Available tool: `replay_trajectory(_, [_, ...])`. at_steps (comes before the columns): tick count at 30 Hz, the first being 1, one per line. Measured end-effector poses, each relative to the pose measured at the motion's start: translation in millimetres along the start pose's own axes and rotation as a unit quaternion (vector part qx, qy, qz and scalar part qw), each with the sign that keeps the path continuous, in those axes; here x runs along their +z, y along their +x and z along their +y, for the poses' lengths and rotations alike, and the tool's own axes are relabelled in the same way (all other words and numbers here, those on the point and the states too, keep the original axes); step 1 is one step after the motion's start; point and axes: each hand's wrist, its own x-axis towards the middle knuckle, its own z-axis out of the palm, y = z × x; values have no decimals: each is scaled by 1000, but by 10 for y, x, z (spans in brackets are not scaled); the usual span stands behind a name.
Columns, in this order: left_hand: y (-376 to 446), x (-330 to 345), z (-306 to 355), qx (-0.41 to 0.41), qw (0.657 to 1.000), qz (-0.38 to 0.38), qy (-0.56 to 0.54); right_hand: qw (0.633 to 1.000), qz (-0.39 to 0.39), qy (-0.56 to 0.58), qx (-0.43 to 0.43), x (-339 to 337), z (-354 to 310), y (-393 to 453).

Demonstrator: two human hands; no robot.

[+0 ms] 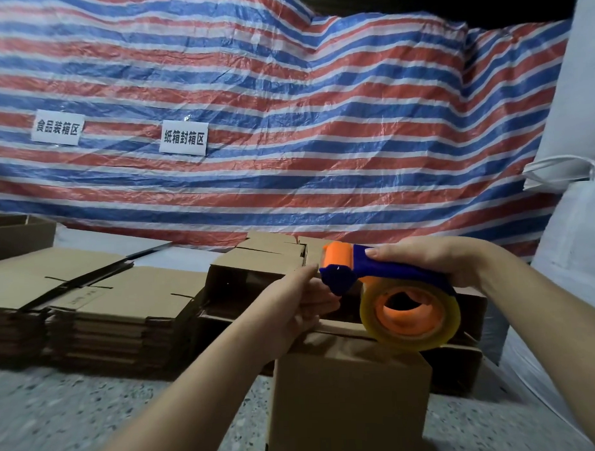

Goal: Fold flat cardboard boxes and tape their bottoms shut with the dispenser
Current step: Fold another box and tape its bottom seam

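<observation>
The right hand (435,259) grips the tape dispenser (386,289) (blue handle, orange roller, clear roll) just above the folded box (349,392) standing on the speckled floor (93,418). The left hand (302,302) reaches to the dispenser's front end, fingers curled there; whether it pinches tape I cannot tell. Flat boxes (99,299) lie stacked at left, below 2 paper signs (183,138) on a striped tarp (319,106).
</observation>
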Motion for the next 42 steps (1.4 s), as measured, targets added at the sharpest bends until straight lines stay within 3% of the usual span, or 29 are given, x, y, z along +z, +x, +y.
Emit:
replay_trajectory(7, [-13,17,-44,18,999,24,-15,998,-8,-58,14,4,-97,3])
replay_trajectory(14, [62,45,-78,10,991,123,-43,983,-45,-156,85,-170,-269,12])
replay_trajectory(20, [83,81,-86,14,973,207,-104,982,-57,-133,119,-162,-218,45])
replay_trajectory(24, [22,2,-65,39,975,202,-82,976,-64,-159,137,-66,-311,161])
replay_trajectory(28, [-120,-281,-116,116,952,215,183,969,-80,-182,146,-25,-395,233])
replay_trajectory(30, [-178,-395,-188,109,948,200,223,965,-92,-193,150,4,-440,273])
replay_trajectory(33, [-199,-460,-276,99,948,194,231,958,-111,-214,153,54,-515,331])
replay_trajectory(42, [-204,-459,-497,40,979,175,100,946,-153,-237,160,133,-610,429])
